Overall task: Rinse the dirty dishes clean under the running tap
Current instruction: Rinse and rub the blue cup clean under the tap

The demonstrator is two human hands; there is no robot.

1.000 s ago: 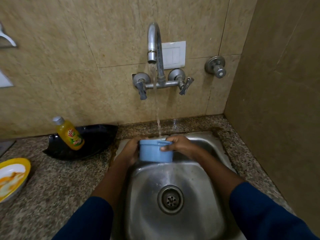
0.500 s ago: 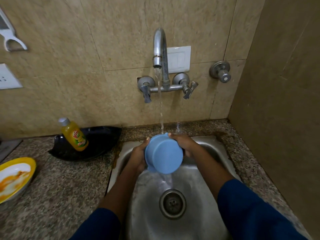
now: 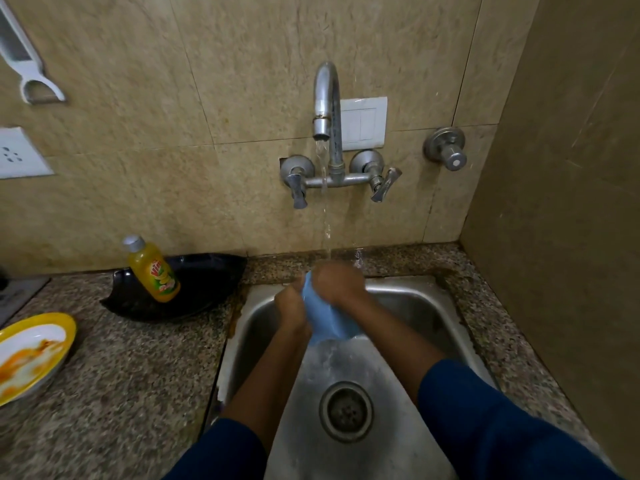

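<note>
A small blue cup (image 3: pixel 329 320) is held over the steel sink (image 3: pixel 408 306), tipped with its mouth facing down and away, under the stream from the tap (image 3: pixel 323 109). My left hand (image 3: pixel 292 311) grips its left side. My right hand (image 3: pixel 337 282) curls over its top, where the water lands. Much of the cup is hidden by my fingers. A yellow-rimmed plate (image 3: pixel 31 351) smeared with orange food lies on the counter at far left.
A yellow dish-soap bottle (image 3: pixel 152 270) leans in a black dish (image 3: pixel 204 285) left of the sink. The drain (image 3: pixel 346 412) sits mid-basin. A side wall (image 3: pixel 571 202) closes in the right. Speckled granite counter (image 3: pixel 138 393) surrounds the sink.
The cup went from upright to tipped bottom-toward-me, then turned further over. My right hand has moved on top of it. Water runs down off the cup into the basin.
</note>
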